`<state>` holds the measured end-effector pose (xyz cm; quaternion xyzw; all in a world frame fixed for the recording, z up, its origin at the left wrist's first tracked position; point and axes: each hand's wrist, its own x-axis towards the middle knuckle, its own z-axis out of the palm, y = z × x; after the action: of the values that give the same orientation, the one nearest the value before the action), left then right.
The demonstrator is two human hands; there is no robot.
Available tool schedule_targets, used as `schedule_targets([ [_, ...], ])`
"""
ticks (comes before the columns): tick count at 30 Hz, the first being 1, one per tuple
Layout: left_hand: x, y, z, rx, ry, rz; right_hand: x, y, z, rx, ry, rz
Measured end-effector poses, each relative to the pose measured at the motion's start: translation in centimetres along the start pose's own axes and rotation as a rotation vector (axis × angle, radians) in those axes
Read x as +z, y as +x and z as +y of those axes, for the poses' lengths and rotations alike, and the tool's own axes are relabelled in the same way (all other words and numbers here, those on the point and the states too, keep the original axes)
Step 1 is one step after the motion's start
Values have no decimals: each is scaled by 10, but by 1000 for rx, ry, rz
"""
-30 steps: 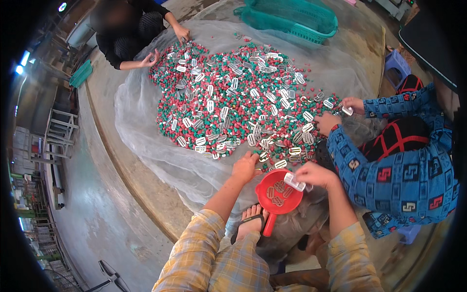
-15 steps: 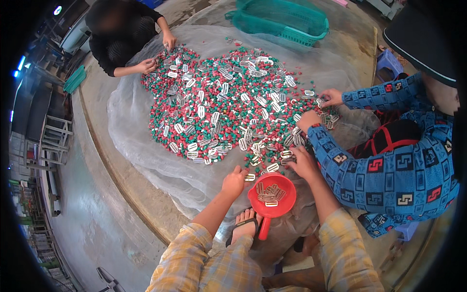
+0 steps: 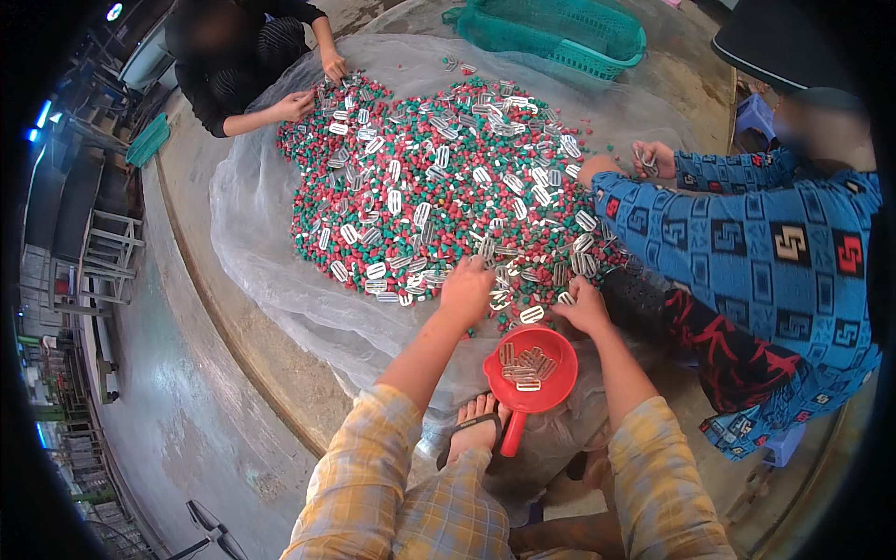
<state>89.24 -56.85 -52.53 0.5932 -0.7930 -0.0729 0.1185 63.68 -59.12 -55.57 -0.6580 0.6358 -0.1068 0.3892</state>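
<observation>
Two hands on pile [image 3: 439, 177]: left hand [image 3: 465, 289], right hand [image 3: 583, 306]; one red scoop [image 3: 530, 369].

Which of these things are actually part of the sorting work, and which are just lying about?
In use:
- left hand and right hand, both in the heap's near edge
- heap of red and green pellets mixed with silver buckles
- red scoop holding picked-out buckles
- clear plastic sheet under the heap

Lying about:
- green basket
- blue stool
- metal rack

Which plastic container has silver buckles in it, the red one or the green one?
The red scoop, right below the person's two hands, holds a few silver buckles. The green basket sits at the far edge of the pile, and no buckles show in it.
</observation>
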Motion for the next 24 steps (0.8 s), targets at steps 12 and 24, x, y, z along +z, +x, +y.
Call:
schedule_targets([
  [12, 6, -26, -28, -493, -816, -126, -44, -38, -51, 287, 993, -244],
  [24, -46, -60, -6, -492, -1712, -62, -50, -59, -95, 106, 883, -774],
])
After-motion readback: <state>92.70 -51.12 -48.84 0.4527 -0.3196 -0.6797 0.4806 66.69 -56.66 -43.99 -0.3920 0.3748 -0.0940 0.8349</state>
